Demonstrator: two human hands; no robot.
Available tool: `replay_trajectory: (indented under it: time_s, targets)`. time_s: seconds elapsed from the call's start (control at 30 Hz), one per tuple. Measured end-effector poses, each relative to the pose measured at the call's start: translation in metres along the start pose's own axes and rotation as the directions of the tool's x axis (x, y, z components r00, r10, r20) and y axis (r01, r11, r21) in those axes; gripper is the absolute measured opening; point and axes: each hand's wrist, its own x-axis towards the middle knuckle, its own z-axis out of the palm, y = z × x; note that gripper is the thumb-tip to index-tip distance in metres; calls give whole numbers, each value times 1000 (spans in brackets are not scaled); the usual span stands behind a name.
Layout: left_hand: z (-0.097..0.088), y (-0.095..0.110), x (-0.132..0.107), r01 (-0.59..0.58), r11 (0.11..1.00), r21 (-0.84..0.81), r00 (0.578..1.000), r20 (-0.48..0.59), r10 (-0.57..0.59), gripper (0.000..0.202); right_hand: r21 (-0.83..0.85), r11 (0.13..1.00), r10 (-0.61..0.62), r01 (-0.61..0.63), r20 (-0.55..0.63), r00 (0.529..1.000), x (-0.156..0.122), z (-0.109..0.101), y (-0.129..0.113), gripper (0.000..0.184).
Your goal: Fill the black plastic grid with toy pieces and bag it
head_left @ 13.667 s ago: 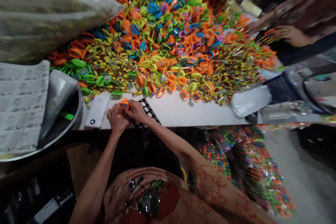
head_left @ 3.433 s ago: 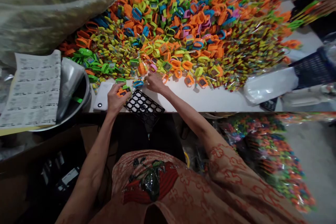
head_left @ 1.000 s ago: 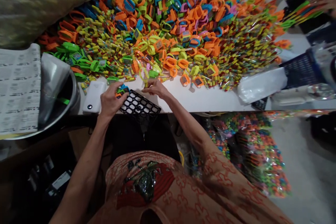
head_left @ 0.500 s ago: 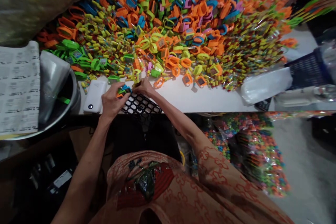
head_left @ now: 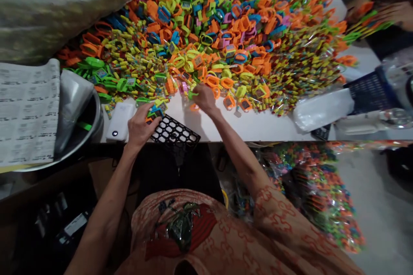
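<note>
My left hand (head_left: pixel 140 125) is closed round a small bunch of plastic toy watches (head_left: pixel 157 111) in blue, yellow and orange, near the table's front edge. Farther right, my right hand (head_left: pixel 204 99) reaches to the near edge of the pile, its fingers closed on a green toy watch (head_left: pixel 192 94). Part of that watch is hidden by the fingers. A black mesh rack (head_left: pixel 176 132) lies between my hands, overhanging the table edge. Beyond them spreads a big heap of toy watches (head_left: pixel 237 47) in orange, yellow, green, blue and pink.
Small candy-filled tubes (head_left: pixel 303 56) lie among the heap. At left are a white power bank (head_left: pixel 120 121), a metal basin (head_left: pixel 98 107) with printed sheets (head_left: pixel 27 111), and a large sack (head_left: pixel 64 8). A plastic bag pile (head_left: pixel 324 109) and blue basket (head_left: pixel 366 88) stand right. Another person's hand (head_left: pixel 395 13) holds toy watches.
My right hand has moved right and away from my left hand to the pile's edge. A yellow toy watch now shows in the left hand's bunch.
</note>
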Motion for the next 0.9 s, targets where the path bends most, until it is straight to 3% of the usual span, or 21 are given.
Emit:
replay_trajectory:
  time_s: [0.07,0.13,0.3,0.4,0.47,0.53,0.6,0.63,0.7,0.8,0.9]
  targets:
    - [-2,1,2,11,1000,-18,1000,-16,-12,43,-180,981,80,-74,27,996,5,-15,16,34]
    - [-5,0,2,56,996,-66,998,-39,-58,43,-297,953,81,-50,92,992,7,-17,23,37]
    - [-12,-8,-20,209,920,-333,970,-52,-239,66,-316,949,33,-10,67,997,10,-8,22,35]
    - [-8,-20,-47,271,853,-446,949,-23,-313,94,-114,993,16,-21,-43,999,3,-13,24,29]
    - [-1,-28,-64,346,828,-441,927,21,-376,92,170,985,10,4,-80,997,-10,-17,25,18]
    - [9,-35,-75,437,813,-384,892,69,-447,72,488,873,4,15,-37,999,-27,-14,23,8]
    - [19,-40,-80,493,807,-324,864,77,-497,51,697,716,-14,-46,80,997,-47,-3,17,13]
    - [24,-42,-80,500,813,-298,861,68,-505,44,742,664,-23,-95,147,989,-56,5,13,16]
    - [31,-44,-77,482,843,-237,871,33,-489,35,741,649,0,-173,227,974,-69,23,4,20]
    - [37,-45,-71,432,895,-115,899,-25,-437,29,663,729,94,-168,147,985,-75,46,-8,25]
    - [41,-47,-66,405,913,-48,910,-76,-407,26,655,743,92,-140,108,990,-67,56,-16,17]
